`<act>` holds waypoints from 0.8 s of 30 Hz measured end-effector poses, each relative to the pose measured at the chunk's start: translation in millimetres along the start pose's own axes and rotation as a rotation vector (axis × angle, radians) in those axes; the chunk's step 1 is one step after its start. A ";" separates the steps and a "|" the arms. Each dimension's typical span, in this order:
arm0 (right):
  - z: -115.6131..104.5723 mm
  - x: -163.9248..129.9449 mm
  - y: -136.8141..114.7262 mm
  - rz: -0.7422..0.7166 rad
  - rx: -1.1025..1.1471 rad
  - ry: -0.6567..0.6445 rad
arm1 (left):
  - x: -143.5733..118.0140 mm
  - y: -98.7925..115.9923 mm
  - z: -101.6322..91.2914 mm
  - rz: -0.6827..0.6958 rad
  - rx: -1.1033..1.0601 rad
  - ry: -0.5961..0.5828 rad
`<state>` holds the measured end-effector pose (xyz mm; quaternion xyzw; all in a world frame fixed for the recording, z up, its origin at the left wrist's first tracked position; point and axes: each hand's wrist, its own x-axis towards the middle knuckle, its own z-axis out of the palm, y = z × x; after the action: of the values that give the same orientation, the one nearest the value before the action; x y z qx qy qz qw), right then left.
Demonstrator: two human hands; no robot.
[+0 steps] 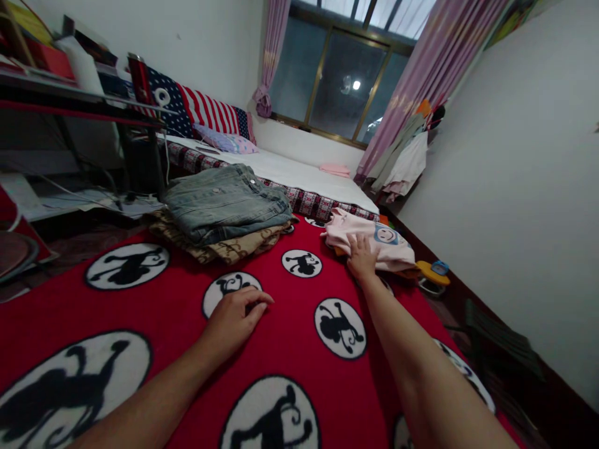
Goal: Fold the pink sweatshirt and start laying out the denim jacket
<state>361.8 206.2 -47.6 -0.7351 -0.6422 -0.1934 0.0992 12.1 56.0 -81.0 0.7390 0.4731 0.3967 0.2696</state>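
On the red blanket [285, 324] with black-and-white monkey circles, my left hand [238, 315] hovers or rests with nothing in it, its fingers loosely bent and thumb apart. Farther out, my right hand [362, 254] lies flat with spread fingers on a folded pale pink shirt [346, 227] that carries a blue smiley patch. Orange cloth peeks from under this shirt. Beyond my left hand, a folded blue denim garment [224, 202] is stacked on tan patterned cloth [234, 245].
A bed [290, 165] with a white sheet stands behind, with a purple pillow [224, 140]. At left is a cluttered desk [84, 93] with a red flask [140, 78]. Clothes [407, 162] hang by the curtain. A yellow stool [431, 272] stands at right near the wall.
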 end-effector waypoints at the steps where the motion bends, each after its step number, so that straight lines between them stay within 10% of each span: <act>1: 3.4 -5.5 -1.6 -0.012 -0.017 -0.004 | 0.0 -0.4 0.2 0.005 -0.003 0.001; 14: -23.8 -103.6 -32.2 0.166 0.093 -0.330 | -0.1 2.3 -2.6 0.053 0.017 0.030; 24: -54.8 -200.6 -73.2 0.117 0.213 -0.155 | -3.9 7.5 -5.0 0.102 0.087 0.008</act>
<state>261.2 14.3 -88.1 -0.7692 -0.6210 -0.0609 0.1379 10.6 49.5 -73.8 0.7715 0.4527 0.3921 0.2149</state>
